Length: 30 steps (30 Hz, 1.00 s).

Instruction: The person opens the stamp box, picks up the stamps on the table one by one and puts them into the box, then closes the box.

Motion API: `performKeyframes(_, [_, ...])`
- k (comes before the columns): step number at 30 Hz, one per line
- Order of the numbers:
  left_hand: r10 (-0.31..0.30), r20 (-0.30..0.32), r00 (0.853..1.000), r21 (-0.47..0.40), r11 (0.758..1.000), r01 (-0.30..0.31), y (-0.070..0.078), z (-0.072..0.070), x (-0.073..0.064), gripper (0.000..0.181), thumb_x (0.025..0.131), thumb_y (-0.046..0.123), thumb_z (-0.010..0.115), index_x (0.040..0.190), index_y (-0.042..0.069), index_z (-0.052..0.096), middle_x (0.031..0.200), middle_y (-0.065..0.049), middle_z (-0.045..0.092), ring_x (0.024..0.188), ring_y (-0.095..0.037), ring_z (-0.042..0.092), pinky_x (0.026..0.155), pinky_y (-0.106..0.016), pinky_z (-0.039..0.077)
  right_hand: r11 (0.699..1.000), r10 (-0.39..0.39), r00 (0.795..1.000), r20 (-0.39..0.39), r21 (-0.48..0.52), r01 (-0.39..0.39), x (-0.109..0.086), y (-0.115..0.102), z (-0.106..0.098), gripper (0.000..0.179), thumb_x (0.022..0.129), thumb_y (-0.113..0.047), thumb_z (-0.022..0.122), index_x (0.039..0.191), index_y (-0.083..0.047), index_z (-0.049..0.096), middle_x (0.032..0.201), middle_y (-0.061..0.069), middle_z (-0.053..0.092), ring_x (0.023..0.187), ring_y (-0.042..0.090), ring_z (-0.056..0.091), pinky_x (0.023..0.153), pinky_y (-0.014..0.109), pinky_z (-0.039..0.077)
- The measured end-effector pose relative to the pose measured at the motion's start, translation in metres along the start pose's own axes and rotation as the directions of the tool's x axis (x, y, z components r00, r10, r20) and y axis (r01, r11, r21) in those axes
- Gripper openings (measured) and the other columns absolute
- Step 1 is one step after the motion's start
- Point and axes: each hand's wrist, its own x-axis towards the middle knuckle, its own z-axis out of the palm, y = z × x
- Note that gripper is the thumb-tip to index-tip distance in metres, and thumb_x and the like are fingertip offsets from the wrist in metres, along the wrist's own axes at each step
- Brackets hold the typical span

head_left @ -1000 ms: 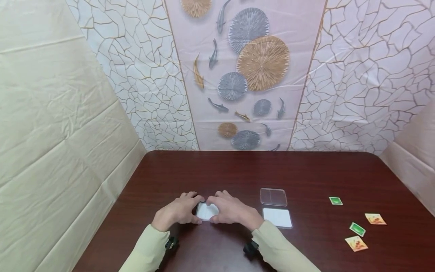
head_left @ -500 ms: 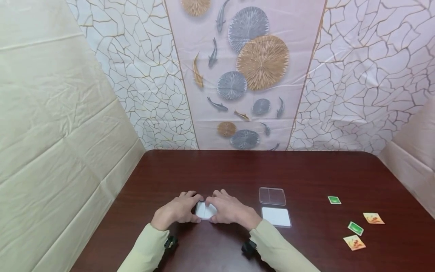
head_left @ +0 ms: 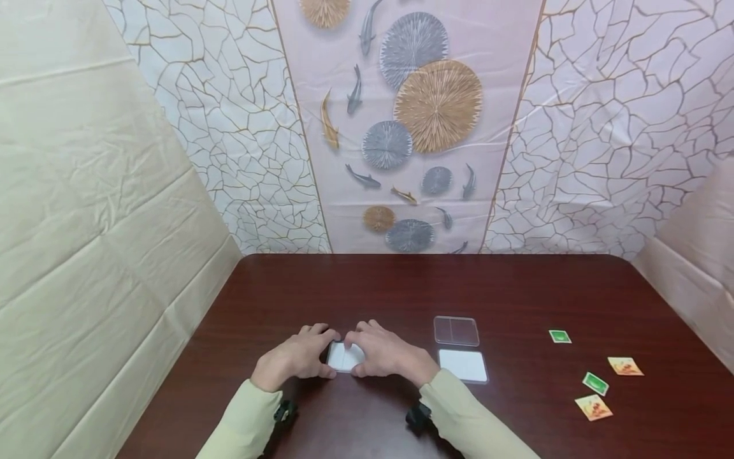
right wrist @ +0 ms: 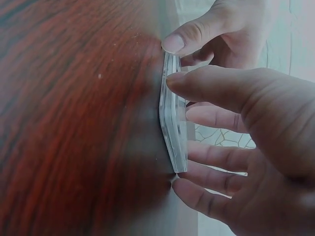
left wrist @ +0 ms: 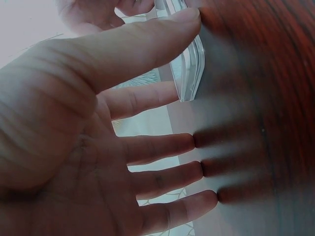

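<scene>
Hands (head_left: 385, 352) pinch clr rect case (head_left: 343, 358) at opp ends.

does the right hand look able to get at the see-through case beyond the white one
Probably yes: nothing visible covers the see-through case, and it lies close, though the right hand would need to release the held case.
</scene>
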Motion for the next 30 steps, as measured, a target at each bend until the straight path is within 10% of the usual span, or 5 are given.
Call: performKeyframes(30, [0.004,0.000,1.000,0.008,1.000,-0.004,-0.0012,0.0009,-0.0004,0.057,0.079,0.034,0.080,0.128,0.018,0.055,0.144,-0.015,0.047,0.130,-0.035,0.046,0.100,-0.051,0.044,0.999,-0.039,0.999,-0.029,0.023,0.040,0.0032,0.0045,0.0009,0.030,0.078,-0.032,0.079,0.103,-0.020,0.067,0.108,-0.002,0.058,0.096,0.013,0.047,0.082,0.024,0.043])
